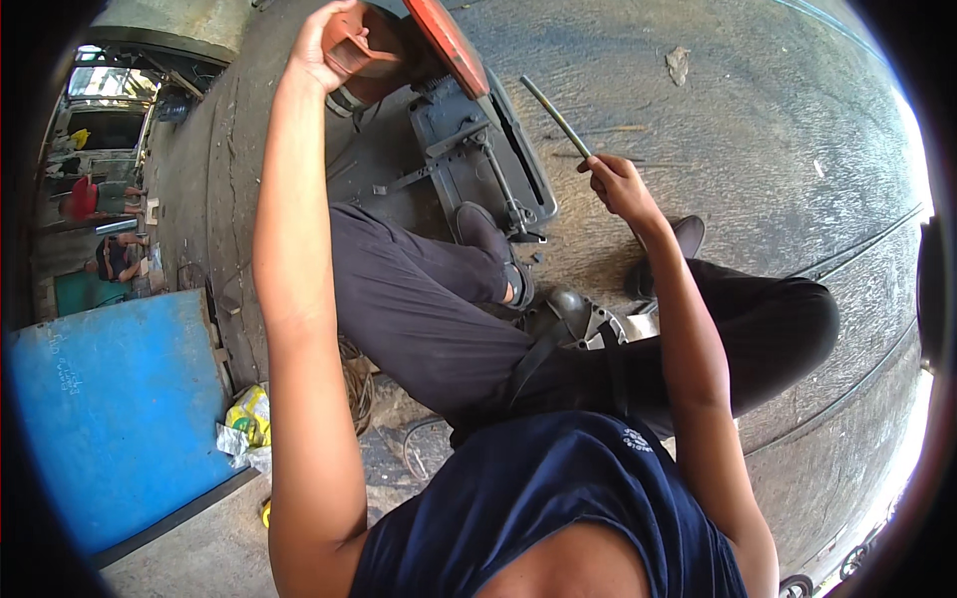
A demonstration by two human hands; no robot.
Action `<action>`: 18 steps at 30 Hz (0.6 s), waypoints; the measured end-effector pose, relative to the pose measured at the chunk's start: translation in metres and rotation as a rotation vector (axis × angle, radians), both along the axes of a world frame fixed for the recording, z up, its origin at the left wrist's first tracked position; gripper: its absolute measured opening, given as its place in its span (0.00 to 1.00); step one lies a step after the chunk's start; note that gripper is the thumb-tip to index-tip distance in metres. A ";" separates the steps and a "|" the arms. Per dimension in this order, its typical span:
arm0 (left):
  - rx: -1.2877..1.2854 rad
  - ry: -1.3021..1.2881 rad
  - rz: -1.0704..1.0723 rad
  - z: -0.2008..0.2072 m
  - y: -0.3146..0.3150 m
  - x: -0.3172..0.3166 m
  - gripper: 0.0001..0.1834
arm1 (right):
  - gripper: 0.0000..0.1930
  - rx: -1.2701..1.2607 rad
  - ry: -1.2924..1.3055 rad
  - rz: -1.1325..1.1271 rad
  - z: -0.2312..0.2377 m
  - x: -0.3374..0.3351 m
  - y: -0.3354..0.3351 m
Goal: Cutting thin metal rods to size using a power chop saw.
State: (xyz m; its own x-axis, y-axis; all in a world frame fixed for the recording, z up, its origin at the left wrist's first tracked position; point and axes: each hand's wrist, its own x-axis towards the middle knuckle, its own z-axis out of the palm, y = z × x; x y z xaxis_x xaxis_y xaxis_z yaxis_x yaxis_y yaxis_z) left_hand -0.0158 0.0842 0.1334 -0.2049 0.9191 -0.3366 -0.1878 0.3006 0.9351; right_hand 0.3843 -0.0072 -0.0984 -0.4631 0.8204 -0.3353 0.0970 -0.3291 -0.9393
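Note:
My left hand (324, 50) is wrapped round the orange handle (359, 58) of a chop saw, whose raised orange blade guard (449, 45) is cut off by the upper edge. Below it spreads the saw's dark grey base (424, 130), with a screw clamp (493, 169) on top. Nothing shows in the clamp. To the right of the saw, my right hand (620, 189) grips a thin metal rod (553, 115) near its lower end. The rod points up and left, apart from the saw.
Thin rods (610, 130) and a dry leaf (678, 65) lie on the concrete floor. My shoes flank a dark metal part (570, 314). At left are a blue panel (120, 399), a yellow bag (251, 417) and a coiled cable (356, 384). Two people (120, 256) are farther off.

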 end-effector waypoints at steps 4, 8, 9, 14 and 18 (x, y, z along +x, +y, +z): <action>-0.014 0.076 0.014 0.000 -0.012 0.011 0.30 | 0.21 0.112 -0.086 0.028 -0.009 -0.004 0.001; 0.014 -0.035 -0.061 -0.006 -0.019 0.014 0.28 | 0.22 0.157 -0.218 0.037 -0.017 -0.009 -0.002; -0.002 -0.036 -0.058 -0.007 -0.019 0.012 0.28 | 0.22 0.142 -0.217 0.041 -0.019 -0.010 -0.003; -0.018 0.010 -0.083 -0.003 -0.011 -0.007 0.27 | 0.22 0.161 -0.322 0.073 -0.026 -0.020 -0.005; 0.030 -0.040 -0.188 -0.004 -0.016 0.000 0.27 | 0.22 0.206 -0.320 0.050 -0.024 -0.029 -0.007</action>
